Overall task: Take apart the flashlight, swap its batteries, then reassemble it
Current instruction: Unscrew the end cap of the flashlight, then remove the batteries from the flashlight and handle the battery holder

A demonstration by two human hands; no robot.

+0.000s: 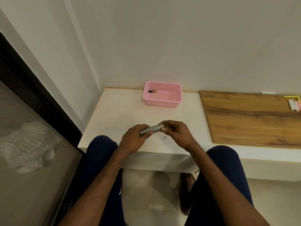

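A small silver flashlight (154,129) lies level between both hands, just above the white table (117,115). My left hand (136,137) is wrapped around its left end. My right hand (176,132) pinches its right end with the fingertips, hiding that end. A pink basket (162,101) stands at the back of the table, and a battery (152,91) with an orange tip lies in its far left corner.
A wooden board (247,118) covers the table to the right, with pieces of chalk (294,104) at its far right. Small dark specks (165,137) lie on the table near my right hand. A dark-framed glass panel (32,98) runs along the left. My knees are under the table's front edge.
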